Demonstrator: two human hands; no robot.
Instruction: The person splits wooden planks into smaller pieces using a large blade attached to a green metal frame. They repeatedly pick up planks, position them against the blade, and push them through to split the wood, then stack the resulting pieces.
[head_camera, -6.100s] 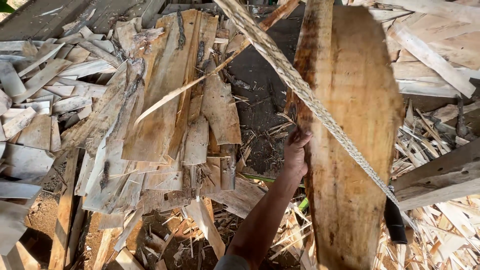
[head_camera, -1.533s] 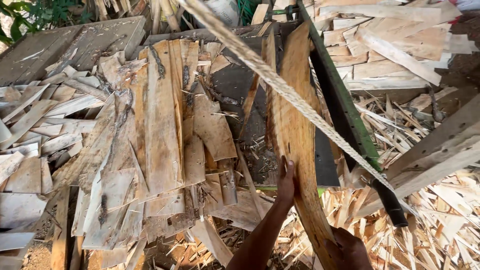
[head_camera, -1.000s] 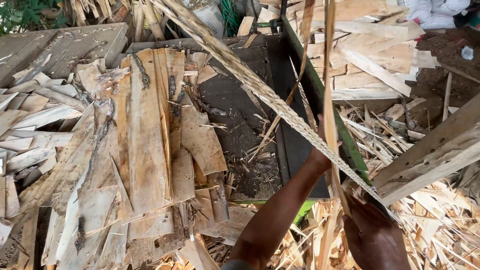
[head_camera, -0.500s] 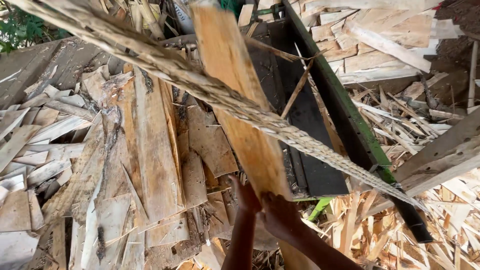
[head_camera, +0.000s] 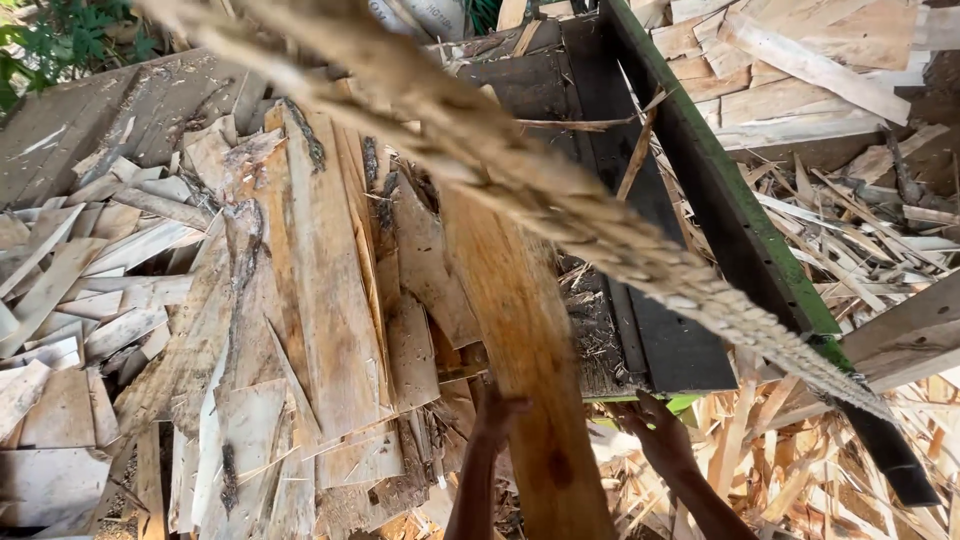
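A long, pale-brown wooden slab with rough sawn faces (head_camera: 525, 350) runs from the bottom edge of the view up and away from us, its far end lost behind a thick, frayed, straw-coloured rope (head_camera: 600, 225) that crosses the picture diagonally from upper left to lower right. We see the slab tilted, its lower part between the 2 hands. The left hand (head_camera: 497, 415) lies against the slab's left edge, fingers curled onto the wood — it appears to grip that edge. The right hand (head_camera: 660, 432) sits just right of the slab, fingers bent, beside the lower lip of a dark metal chute with a green painted edge (head_camera: 740, 220); whether it touches the slab or closes on anything we cannot tell.

To the left of the slab lies a heap of flat offcut boards with bark strips (head_camera: 310, 300), stacked lengthwise and overlapping. Further left, smaller grey-white wood scraps (head_camera: 90, 320) spread over the ground, and a weathered grey board panel (head_camera: 80, 130) sits behind them. To the right of the chute we note a loose litter of pale splinters and thin sticks (head_camera: 800, 440) — and above it, stacked light planks (head_camera: 800, 60). Green foliage (head_camera: 60, 40) shows in the upper left corner.
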